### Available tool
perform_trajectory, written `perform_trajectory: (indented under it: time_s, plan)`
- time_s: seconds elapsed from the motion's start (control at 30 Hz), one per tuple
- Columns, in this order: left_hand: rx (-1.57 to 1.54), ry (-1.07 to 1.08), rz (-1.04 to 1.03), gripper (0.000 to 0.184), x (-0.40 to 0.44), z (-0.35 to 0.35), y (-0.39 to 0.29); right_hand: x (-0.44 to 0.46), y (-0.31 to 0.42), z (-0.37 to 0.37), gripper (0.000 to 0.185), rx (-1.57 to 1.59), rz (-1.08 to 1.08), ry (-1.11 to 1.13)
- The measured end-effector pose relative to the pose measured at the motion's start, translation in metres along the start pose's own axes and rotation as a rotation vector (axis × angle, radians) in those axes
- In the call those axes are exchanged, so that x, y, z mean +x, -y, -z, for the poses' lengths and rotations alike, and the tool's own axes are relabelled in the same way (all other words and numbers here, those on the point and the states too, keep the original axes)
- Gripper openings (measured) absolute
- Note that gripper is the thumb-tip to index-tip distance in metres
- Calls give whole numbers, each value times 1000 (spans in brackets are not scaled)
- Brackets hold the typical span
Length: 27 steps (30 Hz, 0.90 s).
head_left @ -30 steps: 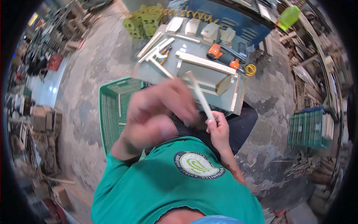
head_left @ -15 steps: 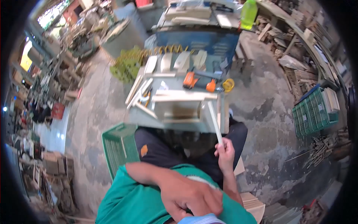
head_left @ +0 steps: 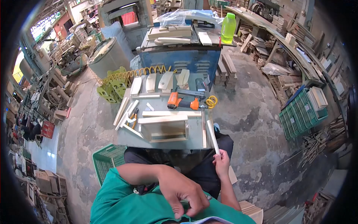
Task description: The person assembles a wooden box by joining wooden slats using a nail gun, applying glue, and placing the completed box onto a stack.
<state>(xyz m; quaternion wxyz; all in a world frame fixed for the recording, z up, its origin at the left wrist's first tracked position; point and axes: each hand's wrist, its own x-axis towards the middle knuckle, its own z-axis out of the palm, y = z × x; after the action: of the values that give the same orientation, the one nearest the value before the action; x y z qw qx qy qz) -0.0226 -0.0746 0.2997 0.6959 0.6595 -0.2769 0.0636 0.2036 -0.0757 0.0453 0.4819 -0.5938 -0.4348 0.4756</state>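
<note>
My right hand (head_left: 222, 161) is closed round the lower end of a pale wooden strip (head_left: 213, 137), which points up beside the workbench's right edge. My left hand (head_left: 182, 195) hangs in front of my chest, fingers loosely curled, thumb apart, with nothing visible in it. On the workbench (head_left: 130, 142) stands a small wooden frame (head_left: 164, 119) with pale rails. Behind it lie an orange nail gun (head_left: 182, 100), a loose wooden strip (head_left: 175, 113) and several shaped wooden blocks (head_left: 150, 83). Pliers (head_left: 132, 116) rest among strips on the left.
A green crate (head_left: 108, 158) stands on the floor by my left leg. A yellow coiled air hose (head_left: 149, 70) runs behind the bench. Farther back is a blue cabinet (head_left: 179, 61) bearing a green bottle (head_left: 228, 28). Stacked green crates (head_left: 304, 112) stand at the right.
My view has tilted and shifted, so the bench appears lower and farther left. My left hand has its thumb more apart from the fingers. The wooden strip stays in my right hand.
</note>
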Motion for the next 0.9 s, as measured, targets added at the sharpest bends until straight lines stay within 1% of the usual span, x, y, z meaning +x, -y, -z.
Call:
perform_trajectory:
  time_s: [0.03, 0.07, 0.1, 0.13, 0.17, 0.2, 0.23, 0.27, 0.3, 0.33, 0.37, 0.43, 0.47, 0.57, 0.63, 0.73, 0.77, 0.83, 0.9]
  plan:
    - [1, 82, 27, 45, 0, 1, -1, 3, -7, 1, 21, 1, 3, -6]
    - [-25, 74, 15, 45, 0, 1, -4, 6, -13, 4, 19, 22, -1, -1]
    - [133, -96, -89, 40, -2, 3, -10, 8, -17, 6, 18, 43, -14, 2]
    - [279, -282, -188, 36, -3, 4, -15, 10, -19, 9, 19, 83, 17, 2]
    - [316, -510, -266, 33, -8, 5, -23, 10, -21, 10, 21, 118, 31, 6]
    - [410, -777, -443, 37, -3, -2, -18, 9, -15, 10, 20, 114, 23, -6]
    - [437, -857, -546, 39, 2, -1, -18, 15, -34, 17, 19, 32, 34, -4]
    - [434, -910, -634, 39, 8, -4, -12, 14, -41, 15, 17, -30, 105, -42]
    - [444, -884, -656, 28, 13, -2, -9, 17, -55, 17, 16, 59, 38, -59]
    - [330, -944, -722, 27, 22, -8, -2, 21, -59, 16, 16, 169, -5, -40]
    - [299, -1013, -694, 27, 16, -21, 1, 20, -54, 16, 19, 115, 21, -48]
    - [172, -1303, -661, 26, 46, -43, 13, 17, -36, 16, 23, -17, 4, -46]
    - [108, -1427, -636, 26, 33, -51, 11, 11, -27, 14, 24, -13, -19, -73]
    - [-39, -1739, -553, 26, 70, -66, 12, 8, -37, 11, 27, 2, -44, -115]
    - [-157, -1914, -518, 27, 91, -72, 6, 7, -28, 7, 28, -47, -10, -87]
    - [-341, -2130, -425, 29, 93, -68, -11, 5, -33, 2, 29, 3, -2, -84]
    - [-385, -2098, -415, 29, 97, -72, -15, 8, -33, 2, 29, 9, -2, -84]
    - [-550, -2026, -489, 29, 106, -82, -20, 4, -26, 0, 28, 10, 3, -107]
    - [-699, -1972, -576, 30, 112, -87, -21, 2, -12, 1, 27, -69, -13, -99]
